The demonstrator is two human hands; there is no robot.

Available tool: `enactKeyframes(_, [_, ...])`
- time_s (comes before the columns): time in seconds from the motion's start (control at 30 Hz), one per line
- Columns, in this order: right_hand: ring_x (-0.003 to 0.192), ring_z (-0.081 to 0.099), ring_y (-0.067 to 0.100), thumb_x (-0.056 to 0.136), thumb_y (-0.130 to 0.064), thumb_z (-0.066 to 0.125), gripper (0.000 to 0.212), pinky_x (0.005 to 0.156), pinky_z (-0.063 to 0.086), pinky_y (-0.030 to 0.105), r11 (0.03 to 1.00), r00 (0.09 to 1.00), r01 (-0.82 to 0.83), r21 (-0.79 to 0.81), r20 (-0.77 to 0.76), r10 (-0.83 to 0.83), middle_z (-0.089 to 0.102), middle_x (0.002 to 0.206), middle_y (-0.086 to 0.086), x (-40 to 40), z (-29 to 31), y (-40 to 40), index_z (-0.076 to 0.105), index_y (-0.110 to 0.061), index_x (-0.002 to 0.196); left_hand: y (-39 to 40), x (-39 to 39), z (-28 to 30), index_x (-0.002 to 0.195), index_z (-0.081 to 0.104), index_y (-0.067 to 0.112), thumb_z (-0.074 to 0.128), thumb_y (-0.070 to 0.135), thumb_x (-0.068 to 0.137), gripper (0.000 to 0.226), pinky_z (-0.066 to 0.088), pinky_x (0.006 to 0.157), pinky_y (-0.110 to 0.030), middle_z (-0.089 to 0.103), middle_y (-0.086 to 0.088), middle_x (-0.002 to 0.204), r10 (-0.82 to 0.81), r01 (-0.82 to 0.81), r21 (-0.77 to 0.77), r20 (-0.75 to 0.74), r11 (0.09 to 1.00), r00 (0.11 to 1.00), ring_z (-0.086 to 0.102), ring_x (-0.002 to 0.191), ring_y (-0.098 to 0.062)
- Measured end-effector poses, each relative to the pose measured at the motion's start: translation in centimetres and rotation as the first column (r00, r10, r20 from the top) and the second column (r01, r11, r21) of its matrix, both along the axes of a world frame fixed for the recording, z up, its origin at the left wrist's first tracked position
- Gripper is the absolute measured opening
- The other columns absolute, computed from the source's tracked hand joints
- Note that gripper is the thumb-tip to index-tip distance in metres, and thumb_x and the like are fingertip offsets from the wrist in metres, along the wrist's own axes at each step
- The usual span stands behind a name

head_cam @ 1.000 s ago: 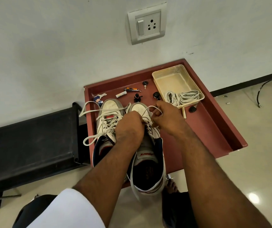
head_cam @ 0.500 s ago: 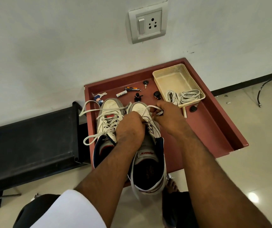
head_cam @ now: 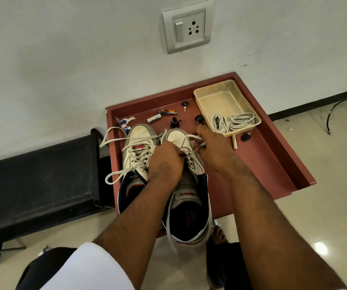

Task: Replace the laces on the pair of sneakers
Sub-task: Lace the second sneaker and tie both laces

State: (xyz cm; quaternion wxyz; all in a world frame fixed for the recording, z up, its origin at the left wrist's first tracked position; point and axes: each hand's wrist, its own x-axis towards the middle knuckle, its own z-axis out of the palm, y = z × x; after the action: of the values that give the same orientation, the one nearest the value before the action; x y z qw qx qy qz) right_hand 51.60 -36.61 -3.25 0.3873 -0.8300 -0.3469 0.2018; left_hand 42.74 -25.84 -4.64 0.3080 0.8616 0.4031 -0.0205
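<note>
Two white sneakers stand side by side on a red-brown tray table, toes toward the wall. The left sneaker is laced, its white lace ends looping out to the left. My left hand lies curled over the lace area of the right sneaker. My right hand pinches a white lace that crosses the right sneaker's toe. What my left fingers hold is hidden beneath the hand. Coiled white laces lie in a beige plastic tray at the back right.
Small items lie behind the sneakers: a doll keychain, a white tube, a pocket tool, keys and black caps. A black bench stands left of the table. A wall socket is above; my bare foot is below.
My right hand has shifted slightly away from the toe while keeping its pinch on the lace. My left hand stays over the right sneaker.
</note>
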Motion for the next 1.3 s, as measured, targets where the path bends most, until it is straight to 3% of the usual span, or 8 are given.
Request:
enactKeyframes(0.13, [0.077, 0.057, -0.002, 0.088, 0.002, 0.058, 0.028, 0.061, 0.040, 0.010, 0.998, 0.997, 0.058, 0.021, -0.044, -0.057, 0.062, 0.088, -0.007, -0.1, -0.3, 0.2, 0.054, -0.018, 0.107, 0.0, 0.1, -0.2, 0.098, 0.077, 0.020, 0.070, 0.022, 0.084, 0.016, 0.058, 0.079, -0.036, 0.075, -0.005, 0.093, 0.001, -0.001, 0.001, -0.001, 1.000, 1.000, 0.069, 0.084, -0.024])
enactKeyframes(0.27, [0.078, 0.056, 0.004, 0.085, 0.003, 0.061, 0.029, 0.055, 0.039, 0.003, 0.997, 0.991, 0.072, 0.019, -0.113, -0.069, 0.062, 0.091, -0.001, -0.3, -0.9, 0.4, 0.052, -0.016, 0.105, 0.0, 0.2, -0.3, 0.097, 0.077, 0.022, 0.070, 0.022, 0.084, 0.015, 0.058, 0.078, -0.036, 0.074, -0.004, 0.091, 0.022, -0.022, -0.019, -0.007, 1.000, 1.000, 0.069, 0.082, -0.023])
enactKeyframes(0.47, [0.081, 0.064, 0.010, 0.075, 0.000, 0.071, 0.036, 0.064, 0.052, 0.018, 0.977, 0.964, 0.207, 0.048, -0.182, -0.196, 0.067, 0.090, -0.001, -0.1, -2.1, 1.0, 0.058, -0.018, 0.104, 0.1, 0.3, -0.3, 0.097, 0.078, 0.024, 0.069, 0.020, 0.086, 0.015, 0.058, 0.080, -0.039, 0.074, -0.004, 0.091, 0.040, -0.040, -0.065, 0.003, 0.997, 0.999, 0.070, 0.083, -0.024])
enactKeyframes(0.63, [0.090, 0.071, 0.022, 0.070, 0.004, 0.078, 0.048, 0.082, 0.059, 0.048, 0.943, 0.813, 0.332, 0.033, -0.517, -0.269, 0.072, 0.094, 0.008, -0.1, -2.9, 0.8, 0.061, -0.015, 0.111, -0.1, 0.6, 0.1, 0.088, 0.078, 0.021, 0.068, 0.019, 0.085, 0.010, 0.058, 0.074, -0.037, 0.073, -0.003, 0.088, 0.084, -0.085, -0.078, -0.019, 0.993, 0.996, 0.069, 0.081, -0.024])
enactKeyframes(0.87, [0.099, 0.067, 0.016, 0.083, -0.017, 0.075, 0.045, 0.090, 0.051, 0.034, 0.936, 0.634, 0.345, 0.066, -0.751, -0.181, 0.070, 0.107, -0.001, -4.4, 1.9, -3.6, 0.055, -0.025, 0.122, -0.5, 0.6, 1.0, 0.092, 0.073, 0.011, 0.057, 0.011, 0.086, 0.016, 0.056, 0.070, -0.035, 0.072, -0.011, 0.096, 0.024, -0.023, 0.009, -0.111, 1.000, 0.994, 0.068, 0.086, -0.029])
enactKeyframes(0.97, [0.100, 0.070, 0.017, 0.080, -0.013, 0.076, 0.048, 0.081, 0.055, 0.031, 0.930, 0.549, 0.342, 0.135, -0.832, -0.081, 0.072, 0.112, 0.002, -7.5, 3.2, -6.6, 0.057, -0.025, 0.123, -0.7, 0.5, 1.8, 0.101, 0.068, 0.006, 0.055, 0.009, 0.089, 0.019, 0.054, 0.078, -0.038, 0.069, -0.014, 0.108, -0.023, 0.027, 0.030, -0.136, 0.999, 0.991, 0.066, 0.099, -0.033])
enactKeyframes(1.17, [0.086, 0.072, 0.027, 0.088, -0.009, 0.064, 0.013, 0.083, 0.058, 0.045, 0.960, 0.836, 0.280, -0.003, -0.491, -0.246, 0.075, 0.089, 0.008, -9.8, 1.8, -5.5, 0.072, -0.017, 0.094, -1.4, -0.3, 4.9, 0.119, 0.059, 0.006, 0.055, 0.014, 0.089, 0.031, 0.050, 0.089, -0.038, 0.061, -0.013, 0.127, -0.245, 0.280, 0.107, -0.262, 0.954, 0.933, 0.060, 0.116, -0.032])
enactKeyframes(1.3, [0.078, 0.067, 0.024, 0.093, -0.013, 0.055, 0.017, 0.071, 0.056, 0.034, 0.919, 0.875, 0.390, -0.052, -0.291, -0.387, 0.070, 0.084, 0.005, -11.4, 1.5, -4.8, 0.070, -0.010, 0.101, -3.1, -2.5, 8.6, 0.123, 0.058, 0.010, 0.054, 0.015, 0.091, 0.033, 0.050, 0.085, -0.039, 0.062, -0.010, 0.125, -0.364, 0.478, 0.281, -0.374, 0.832, 0.853, 0.060, 0.115, -0.033])
